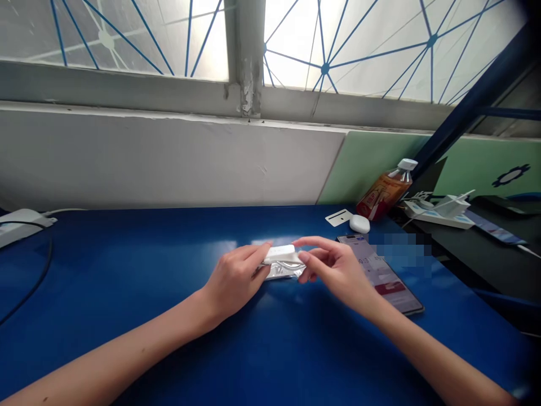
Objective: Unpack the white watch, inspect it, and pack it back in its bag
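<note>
A small white block-shaped device (280,253) is held just above the blue tabletop, and a loop of white cable (291,265) shows along its near side. My left hand (236,279) is closed around the device's left end, thumb along its edge. At the right end, my right hand (333,270) pinches the cable between bent fingers and thumb. Below the device lies a shiny, see-through plastic bag (279,274), partly hidden by the hands. Exactly what kind of device it is cannot be made out.
To the right lie a phone (386,276), a white earbud case (359,224) and a white card (338,217). A drink bottle (386,190) leans by a dark blue post. Power strips stand at left (25,224) and right (439,213). A black cable (46,265) runs along the left.
</note>
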